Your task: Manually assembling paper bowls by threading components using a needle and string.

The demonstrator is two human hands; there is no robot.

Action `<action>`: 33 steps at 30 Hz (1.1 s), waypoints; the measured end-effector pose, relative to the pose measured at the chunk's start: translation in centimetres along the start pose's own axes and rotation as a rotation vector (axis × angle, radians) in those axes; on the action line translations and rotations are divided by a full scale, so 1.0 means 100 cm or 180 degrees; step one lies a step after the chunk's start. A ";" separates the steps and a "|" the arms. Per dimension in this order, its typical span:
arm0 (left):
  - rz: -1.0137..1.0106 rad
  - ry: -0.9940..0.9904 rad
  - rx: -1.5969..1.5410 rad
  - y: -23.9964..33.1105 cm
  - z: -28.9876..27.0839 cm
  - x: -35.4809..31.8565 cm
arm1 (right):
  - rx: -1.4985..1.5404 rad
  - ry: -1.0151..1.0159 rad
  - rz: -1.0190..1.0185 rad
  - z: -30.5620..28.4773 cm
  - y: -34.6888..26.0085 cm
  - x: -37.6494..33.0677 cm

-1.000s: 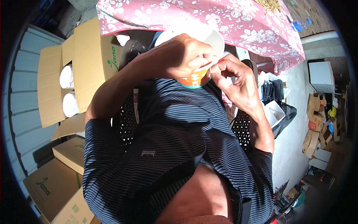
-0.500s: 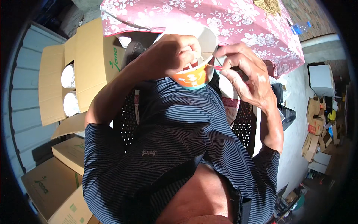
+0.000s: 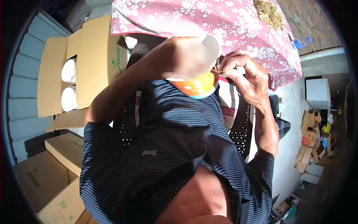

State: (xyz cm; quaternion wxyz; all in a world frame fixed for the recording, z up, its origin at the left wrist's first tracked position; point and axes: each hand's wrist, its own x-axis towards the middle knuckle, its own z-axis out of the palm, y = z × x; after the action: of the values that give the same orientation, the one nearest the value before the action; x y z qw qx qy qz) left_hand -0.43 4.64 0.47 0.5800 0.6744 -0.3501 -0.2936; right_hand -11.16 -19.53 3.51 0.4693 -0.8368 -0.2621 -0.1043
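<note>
Here, an orange paper cup with a white inside is being held up close to the chest, above the dark striped shirt, by the left hand, which is being kept closed around its rim; the hand is blurred. A thin straw-coloured strand is being pinched at the cup's right edge by the right hand, its fingertips being pressed together. Just beyond the cup, a bench is being covered by a pink flowered cloth. To the left, white rolls are being kept in an open cardboard box, with further cartons lying below it.
</note>
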 end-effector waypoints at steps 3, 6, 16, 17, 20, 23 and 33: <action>0.0483 -0.0031 0.0261 -0.011 0.000 -0.002 | 0.0615 -0.0068 0.0355 -0.007 -0.006 -0.001; 0.0618 -0.0125 0.0336 -0.014 0.002 -0.002 | 0.1070 -0.0411 0.0865 -0.019 -0.017 0.000; 0.0983 0.0005 0.0924 0.009 0.000 -0.009 | -0.1971 -0.0057 -0.0401 -0.030 -0.051 0.024; 0.1182 0.0168 0.1279 0.015 0.000 -0.010 | -0.2233 -0.0043 -0.0410 -0.028 -0.054 0.026; 0.1443 0.0303 0.1617 0.026 -0.002 -0.010 | -0.2160 -0.0068 -0.0352 -0.015 -0.059 0.030; 0.1701 0.0257 0.1852 0.035 -0.004 -0.008 | -0.1662 -0.0134 -0.0157 -0.001 -0.049 0.033; 0.0676 0.0474 -0.0063 0.033 -0.002 0.005 | 0.0385 0.0746 0.1281 0.033 -0.019 0.014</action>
State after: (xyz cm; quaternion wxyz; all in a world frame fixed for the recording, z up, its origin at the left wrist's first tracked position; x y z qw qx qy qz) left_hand -0.43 4.12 3.74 0.6389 0.6477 -0.3726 -0.1830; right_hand -11.23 -15.48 3.79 0.5571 -0.8247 -0.0396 -0.0891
